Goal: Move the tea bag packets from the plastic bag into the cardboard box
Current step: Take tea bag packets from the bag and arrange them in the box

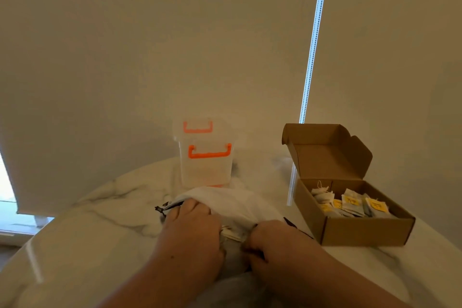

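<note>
- One white plastic bag [232, 200], laid on the pale marbled tabletop [100, 232]; its mouth is gripped by the left hand [192, 222] and the right hand [275, 240], fingers curled.
- Several tea bag packets [231, 231], glimpsed between the hands; others are lodged in the open brown cardboard box [350, 229], at right.
- Step judged: bag being opened. Next, a packet must be pinched out and carried right.

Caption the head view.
Left hand and right hand grip the plastic bag beside an open cardboard box holding tea bags.
</note>
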Motion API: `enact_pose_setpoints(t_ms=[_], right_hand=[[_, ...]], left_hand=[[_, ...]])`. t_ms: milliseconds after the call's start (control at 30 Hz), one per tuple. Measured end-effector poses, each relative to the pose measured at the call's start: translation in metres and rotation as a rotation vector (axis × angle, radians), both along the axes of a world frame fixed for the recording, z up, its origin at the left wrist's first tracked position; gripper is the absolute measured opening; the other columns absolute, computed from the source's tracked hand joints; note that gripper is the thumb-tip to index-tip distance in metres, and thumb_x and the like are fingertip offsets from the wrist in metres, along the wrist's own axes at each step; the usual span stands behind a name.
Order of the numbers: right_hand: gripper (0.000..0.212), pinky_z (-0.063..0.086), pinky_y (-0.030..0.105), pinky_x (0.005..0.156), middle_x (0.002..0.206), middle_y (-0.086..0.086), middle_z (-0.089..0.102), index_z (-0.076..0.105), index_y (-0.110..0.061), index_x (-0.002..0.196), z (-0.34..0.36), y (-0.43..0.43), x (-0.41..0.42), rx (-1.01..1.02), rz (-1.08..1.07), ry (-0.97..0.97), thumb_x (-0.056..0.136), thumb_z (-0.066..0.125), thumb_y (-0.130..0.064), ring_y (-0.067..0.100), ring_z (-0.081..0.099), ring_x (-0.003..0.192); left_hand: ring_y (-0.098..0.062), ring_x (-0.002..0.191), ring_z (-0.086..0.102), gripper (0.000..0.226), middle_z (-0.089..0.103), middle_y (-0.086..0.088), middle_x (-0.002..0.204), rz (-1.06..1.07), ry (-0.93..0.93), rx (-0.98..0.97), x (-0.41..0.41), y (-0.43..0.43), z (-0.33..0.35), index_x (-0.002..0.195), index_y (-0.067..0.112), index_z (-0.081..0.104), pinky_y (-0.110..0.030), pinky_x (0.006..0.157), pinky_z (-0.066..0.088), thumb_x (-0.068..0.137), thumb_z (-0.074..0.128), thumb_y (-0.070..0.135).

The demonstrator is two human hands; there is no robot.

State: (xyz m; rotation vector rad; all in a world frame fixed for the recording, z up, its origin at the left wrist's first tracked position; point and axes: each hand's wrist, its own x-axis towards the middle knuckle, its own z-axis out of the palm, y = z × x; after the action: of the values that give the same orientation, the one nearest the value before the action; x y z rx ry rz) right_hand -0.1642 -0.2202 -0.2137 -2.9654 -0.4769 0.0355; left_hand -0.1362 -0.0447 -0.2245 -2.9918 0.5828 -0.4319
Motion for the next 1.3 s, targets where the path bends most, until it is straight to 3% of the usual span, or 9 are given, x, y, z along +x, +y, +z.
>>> enact_pose_setpoints(t_ms=[300,433,533,667,733,833,933,1133,1300], right_hand=[[0.028,0.048,0.035,0.094,0.111,-0.008,0.059,0.067,-0.023,0.110,0.004,-0.002,-0.006,0.114,-0.005,0.020,0.095,0.048,-0.036,0.013,0.054,0.105],[0.030,0.050,0.031,0.091,0.110,-0.008,0.060,0.066,-0.027,0.115,0.003,-0.005,-0.003,0.167,-0.032,0.025,0.092,0.050,-0.038,0.012,0.056,0.100],[0.033,0.044,0.022,0.091,0.111,-0.013,0.057,0.063,-0.037,0.124,0.001,-0.008,-0.001,0.242,-0.048,0.005,0.092,0.054,-0.039,0.005,0.052,0.100],[0.050,0.040,0.012,0.088,0.116,-0.024,0.051,0.049,-0.046,0.135,-0.004,-0.008,-0.002,0.415,-0.071,-0.108,0.087,0.064,-0.048,-0.005,0.048,0.100],[0.059,0.047,0.015,0.090,0.117,-0.027,0.051,0.044,-0.050,0.136,-0.006,-0.004,-0.003,0.525,-0.056,-0.130,0.082,0.068,-0.052,-0.006,0.051,0.102],[0.040,0.052,0.022,0.087,0.108,-0.020,0.065,0.059,-0.043,0.122,-0.007,0.003,-0.003,0.683,0.055,-0.119,0.083,0.070,-0.041,-0.002,0.060,0.100],[0.023,0.053,0.023,0.080,0.098,-0.018,0.068,0.067,-0.039,0.109,-0.006,0.001,-0.003,0.707,0.027,-0.159,0.087,0.067,-0.034,-0.002,0.062,0.091],[0.011,0.052,0.018,0.062,0.088,-0.014,0.065,0.066,-0.040,0.093,0.015,-0.039,-0.005,0.802,-0.271,-0.277,0.087,0.070,-0.032,0.001,0.062,0.076],[0.013,0.049,0.018,0.051,0.076,-0.005,0.063,0.059,-0.028,0.081,0.037,-0.091,0.003,0.818,-0.527,-0.537,0.087,0.071,-0.027,0.009,0.061,0.067]], left_hand=[[-0.015,0.114,0.044,0.023,0.062,0.012,0.108,-0.003,0.011,-0.086,0.007,0.003,0.004,0.103,0.034,0.064,-0.034,0.097,0.038,0.090,0.045,0.038],[-0.008,0.092,0.051,0.014,0.059,0.013,0.088,-0.120,-0.024,-0.277,0.004,0.011,0.008,0.082,0.033,0.055,-0.028,0.084,0.044,0.088,0.046,0.042],[-0.004,0.079,0.052,0.015,0.057,0.015,0.078,-0.170,0.007,-0.425,0.005,0.017,0.009,0.078,0.031,0.057,-0.024,0.075,0.047,0.090,0.051,0.038],[-0.001,0.079,0.054,0.005,0.060,0.017,0.076,-0.238,-0.001,-0.529,0.004,0.016,0.011,0.084,0.037,0.058,-0.022,0.073,0.048,0.088,0.056,0.037],[0.001,0.080,0.056,0.005,0.062,0.016,0.076,-0.275,0.025,-0.597,0.000,0.013,0.013,0.089,0.037,0.054,-0.016,0.067,0.047,0.090,0.058,0.035],[0.001,0.082,0.058,0.016,0.064,0.013,0.079,-0.351,0.088,-0.634,-0.005,0.006,0.014,0.089,0.038,0.046,-0.020,0.071,0.049,0.090,0.061,0.030],[-0.003,0.081,0.059,0.019,0.063,0.016,0.085,-0.412,0.118,-0.697,-0.010,0.003,0.015,0.088,0.040,0.045,-0.025,0.070,0.050,0.088,0.064,0.035],[0.005,0.101,0.052,0.033,0.056,0.026,0.097,-0.363,-0.019,-0.857,-0.009,0.014,0.012,0.101,0.045,0.046,-0.024,0.083,0.047,0.074,0.052,0.063],[0.006,0.102,0.054,0.035,0.056,0.030,0.101,-0.351,0.011,-0.864,-0.005,0.016,0.010,0.100,0.046,0.047,-0.027,0.085,0.049,0.070,0.053,0.065]])
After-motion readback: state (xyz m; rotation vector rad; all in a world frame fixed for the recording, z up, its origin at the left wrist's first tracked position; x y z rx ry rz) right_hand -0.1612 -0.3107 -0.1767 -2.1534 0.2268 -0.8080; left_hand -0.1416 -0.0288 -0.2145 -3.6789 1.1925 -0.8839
